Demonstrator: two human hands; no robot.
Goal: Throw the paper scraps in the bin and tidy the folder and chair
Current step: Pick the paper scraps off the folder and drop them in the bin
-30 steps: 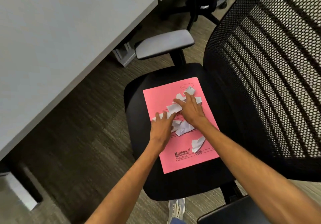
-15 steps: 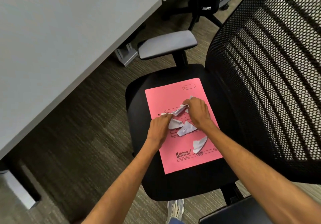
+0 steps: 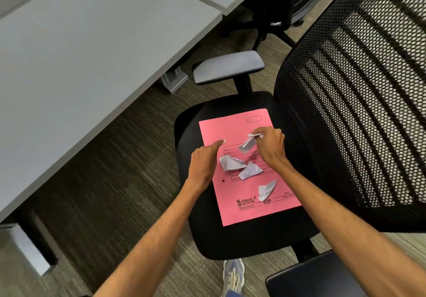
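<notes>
A pink folder lies flat on the black seat of the office chair. My right hand hovers over the folder's upper half, pinched shut on a bunch of white paper scraps that hang from its fingers. My left hand is curled shut over the folder's left edge, and a white sliver of scrap shows at its fingertips. Three loose scraps remain on the folder: one beside my left hand, one in the middle, and one nearer me. No bin is in view.
The chair's mesh back rises on the right and its grey armrest sits beyond the seat. A grey desk spans the left. A second chair's base stands at the top. My shoe rests on the carpet below.
Both hands have closed and lifted off the folder, drawing scraps up with them. The spread pile has shrunk to three loose pieces.
</notes>
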